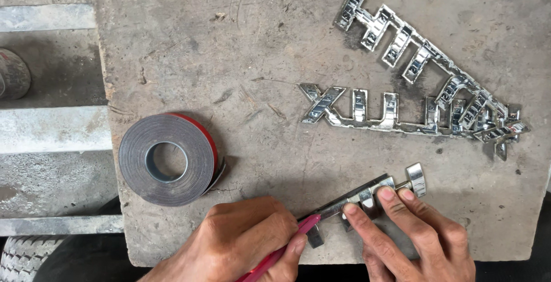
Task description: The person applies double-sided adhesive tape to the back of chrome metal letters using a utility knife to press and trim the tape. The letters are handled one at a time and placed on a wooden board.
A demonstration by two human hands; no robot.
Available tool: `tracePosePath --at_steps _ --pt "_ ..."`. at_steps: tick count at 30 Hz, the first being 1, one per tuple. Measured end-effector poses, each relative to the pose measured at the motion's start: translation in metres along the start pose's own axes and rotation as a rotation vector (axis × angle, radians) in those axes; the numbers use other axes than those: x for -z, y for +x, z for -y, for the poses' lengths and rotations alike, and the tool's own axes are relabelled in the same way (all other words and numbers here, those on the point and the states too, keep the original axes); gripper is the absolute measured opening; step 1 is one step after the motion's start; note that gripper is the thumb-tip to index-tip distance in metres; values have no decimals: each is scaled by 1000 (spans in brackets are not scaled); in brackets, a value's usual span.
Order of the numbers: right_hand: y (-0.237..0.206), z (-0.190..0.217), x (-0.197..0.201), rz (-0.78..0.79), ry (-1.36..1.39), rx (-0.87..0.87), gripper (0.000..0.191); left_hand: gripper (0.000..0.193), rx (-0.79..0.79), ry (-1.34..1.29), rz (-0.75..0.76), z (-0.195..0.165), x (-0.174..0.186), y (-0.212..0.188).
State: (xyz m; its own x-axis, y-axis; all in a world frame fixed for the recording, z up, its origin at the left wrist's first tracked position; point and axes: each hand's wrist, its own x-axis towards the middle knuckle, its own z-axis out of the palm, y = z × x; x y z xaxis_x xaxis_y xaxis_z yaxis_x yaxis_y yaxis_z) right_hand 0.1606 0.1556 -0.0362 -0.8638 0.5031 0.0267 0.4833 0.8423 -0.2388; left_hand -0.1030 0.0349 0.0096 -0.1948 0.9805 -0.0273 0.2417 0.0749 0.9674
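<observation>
Both hands are working at the lower middle of the frame: the left hand (241, 242) is closing around a slim red-handled cutting tool (275, 253), while the right hand (407, 230) is pressing its fingertips (350, 208) down on a chrome plastic letter strip (373, 193). Two more chrome letter badges (413, 81) are lying at the upper right of the worn grey board (229, 46), and a grey roll of tape with red liner (169, 158) is sitting at the left.

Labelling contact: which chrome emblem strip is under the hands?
The nearest chrome letter strip, at the slab's front edge, pinned by right hand fingers; the other two lie untouched farther back.
</observation>
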Motion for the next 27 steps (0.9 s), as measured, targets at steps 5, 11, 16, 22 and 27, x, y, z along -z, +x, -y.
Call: tracePosePath --at_steps 5,11,16,22,27 --pt "0 1 -1 5 -24 -9 43 19 -53 -8 -46 3 -2 0" --pt "5 8 -3 -85 0 17 36 16 -103 -43 -115 3 -5 0" --pt "7 20 0 -37 -114 -45 35 14 -140 -41 -138 1 -7 -1" --pt "9 20 1 -38 -114 -51 36 16 -50 -78 -136 3 -16 2" --pt "10 23 2 -45 -86 -74 34 15 -77 -73 -133 5 -19 5"
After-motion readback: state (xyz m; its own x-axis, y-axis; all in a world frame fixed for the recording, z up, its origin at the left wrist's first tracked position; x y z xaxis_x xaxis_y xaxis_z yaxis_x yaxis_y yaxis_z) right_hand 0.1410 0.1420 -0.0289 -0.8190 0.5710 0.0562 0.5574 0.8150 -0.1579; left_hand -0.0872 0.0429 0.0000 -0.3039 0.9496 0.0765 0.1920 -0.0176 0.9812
